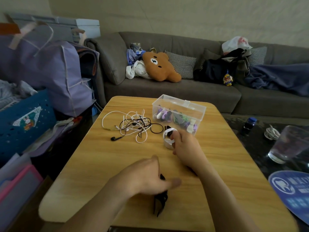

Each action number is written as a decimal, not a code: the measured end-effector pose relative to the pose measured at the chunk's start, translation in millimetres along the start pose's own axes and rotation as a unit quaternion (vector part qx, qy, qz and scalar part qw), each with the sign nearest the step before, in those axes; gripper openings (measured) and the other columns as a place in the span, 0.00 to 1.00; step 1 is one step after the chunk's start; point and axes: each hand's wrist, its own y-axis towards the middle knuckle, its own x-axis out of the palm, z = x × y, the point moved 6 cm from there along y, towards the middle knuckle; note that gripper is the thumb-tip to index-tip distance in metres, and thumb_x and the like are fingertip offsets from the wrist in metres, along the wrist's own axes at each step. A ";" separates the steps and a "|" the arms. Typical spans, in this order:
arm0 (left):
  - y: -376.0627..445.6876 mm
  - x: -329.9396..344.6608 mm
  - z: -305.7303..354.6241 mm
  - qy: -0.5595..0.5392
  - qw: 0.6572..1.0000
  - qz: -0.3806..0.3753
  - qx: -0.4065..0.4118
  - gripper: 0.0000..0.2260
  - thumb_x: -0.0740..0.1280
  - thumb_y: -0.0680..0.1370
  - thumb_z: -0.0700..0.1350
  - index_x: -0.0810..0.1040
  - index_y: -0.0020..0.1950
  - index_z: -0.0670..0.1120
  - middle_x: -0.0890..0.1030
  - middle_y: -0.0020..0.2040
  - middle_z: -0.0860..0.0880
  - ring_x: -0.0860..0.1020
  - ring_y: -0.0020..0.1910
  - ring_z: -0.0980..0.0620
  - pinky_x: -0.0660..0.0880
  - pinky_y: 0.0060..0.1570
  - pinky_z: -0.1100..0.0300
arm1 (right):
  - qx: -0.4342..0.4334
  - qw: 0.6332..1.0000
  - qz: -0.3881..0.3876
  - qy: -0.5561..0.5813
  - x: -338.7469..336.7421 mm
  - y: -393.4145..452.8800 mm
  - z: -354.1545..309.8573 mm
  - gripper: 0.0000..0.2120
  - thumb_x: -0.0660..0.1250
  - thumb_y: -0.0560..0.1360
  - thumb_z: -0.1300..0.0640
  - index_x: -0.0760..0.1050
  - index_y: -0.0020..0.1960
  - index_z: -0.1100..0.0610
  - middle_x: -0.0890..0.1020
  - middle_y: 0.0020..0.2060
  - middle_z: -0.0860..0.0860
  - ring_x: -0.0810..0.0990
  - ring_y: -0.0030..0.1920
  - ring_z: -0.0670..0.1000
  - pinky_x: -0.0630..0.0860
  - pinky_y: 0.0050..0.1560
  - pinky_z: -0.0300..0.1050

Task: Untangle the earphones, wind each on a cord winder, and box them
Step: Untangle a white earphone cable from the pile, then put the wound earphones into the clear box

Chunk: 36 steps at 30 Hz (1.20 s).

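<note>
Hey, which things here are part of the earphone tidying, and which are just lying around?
Job: tangled earphones, clear box, wound white cord in right hand, black winder under left hand.
Lying about: glass, bear plush, ink bottle.

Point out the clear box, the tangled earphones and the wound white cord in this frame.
clear box (197,109), head view, on its right front wall.
tangled earphones (133,125), head view, on the middle of the knot.
wound white cord (168,141), head view, on the coil's left side beside the right hand's fingers.

Single head-worn wide-angle view, looking forward and down, close over the surface (103,164) at lower centre, sofa (184,91) across upper frame
</note>
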 end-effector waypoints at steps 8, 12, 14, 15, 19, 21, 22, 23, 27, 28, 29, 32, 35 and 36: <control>8.0 -8.8 -3.7 -0.081 0.993 0.042 0.071 0.23 0.74 0.72 0.51 0.71 0.65 0.51 0.79 0.53 0.53 0.79 0.49 0.53 0.78 0.50 0.58 | 0.046 0.989 0.033 0.137 -1.9 1.6 7.9 0.16 0.55 0.85 0.53 0.75 0.43 0.54 0.79 0.33 0.51 0.79 0.31 0.48 0.76 0.36 0.48; 16.5 -29.2 -16.6 -0.297 0.947 0.083 0.084 0.17 0.69 0.77 0.39 0.75 0.65 0.48 0.82 0.53 0.49 0.82 0.48 0.52 0.79 0.47 0.62 | 0.084 0.947 0.020 0.308 -1.3 -2.2 5.6 0.15 0.55 0.85 0.55 0.75 0.45 0.58 0.76 0.32 0.51 0.75 0.28 0.47 0.72 0.32 0.45; 17.3 -35.0 -22.2 -0.462 0.880 0.077 0.083 0.13 0.63 0.80 0.33 0.75 0.63 0.43 0.82 0.54 0.40 0.84 0.49 0.43 0.82 0.49 0.53 | 0.118 0.899 -0.008 0.422 2.9 -4.5 2.6 0.15 0.56 0.85 0.56 0.75 0.44 0.59 0.74 0.30 0.51 0.73 0.28 0.49 0.70 0.33 0.46; 18.0 -36.7 -25.6 -0.536 0.838 0.074 0.073 0.13 0.60 0.81 0.31 0.75 0.62 0.41 0.82 0.53 0.38 0.85 0.47 0.40 0.83 0.47 0.50 | 0.134 0.870 -0.029 0.473 6.5 -5.9 0.6 0.14 0.56 0.85 0.56 0.74 0.44 0.59 0.74 0.29 0.51 0.73 0.28 0.49 0.70 0.34 0.45; 24.5 -42.2 -39.1 -0.634 0.767 0.096 0.033 0.13 0.56 0.80 0.31 0.75 0.61 0.37 0.79 0.45 0.39 0.81 0.38 0.42 0.78 0.41 0.51 | 0.148 0.805 -0.144 0.556 23.3 -13.5 -14.7 0.10 0.57 0.84 0.56 0.73 0.47 0.57 0.73 0.29 0.49 0.71 0.29 0.48 0.70 0.33 0.43; 25.5 -42.3 -41.1 -0.652 0.751 0.099 0.032 0.13 0.56 0.80 0.35 0.76 0.61 0.36 0.77 0.42 0.41 0.78 0.34 0.46 0.73 0.37 0.54 | 0.146 0.794 -0.175 0.564 29.2 -15.5 -20.8 0.10 0.56 0.84 0.56 0.72 0.47 0.56 0.73 0.30 0.49 0.71 0.28 0.48 0.70 0.31 0.41; 25.5 -42.0 -42.4 -0.658 0.745 0.101 0.033 0.14 0.56 0.81 0.38 0.77 0.60 0.37 0.77 0.41 0.43 0.76 0.33 0.47 0.71 0.36 0.55 | 0.145 0.788 -0.185 0.570 31.7 -16.0 -23.7 0.09 0.56 0.84 0.56 0.71 0.47 0.56 0.73 0.30 0.49 0.70 0.28 0.48 0.70 0.30 0.41; 25.6 -41.6 -43.3 -0.666 0.738 0.104 0.032 0.14 0.56 0.81 0.40 0.79 0.59 0.38 0.77 0.40 0.44 0.75 0.32 0.48 0.69 0.35 0.55 | 0.144 0.781 -0.192 0.577 33.7 -16.3 -26.0 0.09 0.56 0.84 0.56 0.71 0.48 0.56 0.72 0.30 0.49 0.70 0.29 0.48 0.70 0.29 0.41; 25.9 -46.0 -46.1 -0.639 0.753 0.155 0.029 0.12 0.59 0.83 0.43 0.81 0.51 0.40 0.74 0.35 0.46 0.73 0.27 0.49 0.66 0.31 0.57 | 0.139 0.753 -0.219 0.604 36.0 -19.8 -32.4 0.08 0.56 0.84 0.57 0.71 0.50 0.57 0.71 0.30 0.49 0.68 0.29 0.48 0.68 0.30 0.41; 25.2 -47.2 -45.8 -0.629 0.760 0.163 0.032 0.11 0.59 0.82 0.42 0.80 0.49 0.40 0.73 0.34 0.46 0.72 0.27 0.49 0.65 0.30 0.57 | 0.136 0.750 -0.223 0.607 35.5 -20.6 -33.5 0.08 0.56 0.83 0.58 0.72 0.49 0.57 0.71 0.30 0.49 0.68 0.30 0.48 0.68 0.31 0.41; 24.5 -48.3 -45.0 -0.622 0.765 0.167 0.036 0.10 0.60 0.82 0.41 0.79 0.48 0.40 0.72 0.34 0.45 0.71 0.26 0.49 0.65 0.30 0.57 | 0.133 0.750 -0.226 0.607 34.8 -21.2 -34.3 0.08 0.56 0.83 0.58 0.71 0.48 0.56 0.71 0.30 0.49 0.68 0.30 0.48 0.67 0.31 0.41; 23.5 -51.2 -41.6 -0.605 0.774 0.179 0.056 0.07 0.60 0.80 0.38 0.75 0.44 0.40 0.71 0.35 0.42 0.69 0.26 0.47 0.63 0.29 0.56 | 0.127 0.756 -0.233 0.598 33.6 -22.8 -36.5 0.11 0.56 0.84 0.57 0.71 0.44 0.56 0.71 0.30 0.49 0.68 0.29 0.48 0.67 0.31 0.41; 25.1 -50.5 -36.4 -0.589 0.784 0.181 0.072 0.07 0.63 0.78 0.38 0.74 0.46 0.34 0.70 0.36 0.40 0.69 0.26 0.47 0.62 0.29 0.56 | 0.121 0.772 -0.240 0.576 32.9 -25.1 -39.2 0.14 0.56 0.84 0.56 0.72 0.41 0.56 0.72 0.30 0.50 0.68 0.29 0.48 0.66 0.32 0.42; 25.2 -49.5 -34.0 -0.587 0.787 0.174 0.080 0.12 0.65 0.76 0.41 0.74 0.49 0.30 0.70 0.37 0.40 0.69 0.27 0.47 0.63 0.29 0.56 | 0.117 0.784 -0.241 0.560 32.9 -25.8 -39.5 0.16 0.56 0.84 0.56 0.73 0.39 0.56 0.72 0.31 0.50 0.69 0.29 0.48 0.67 0.32 0.42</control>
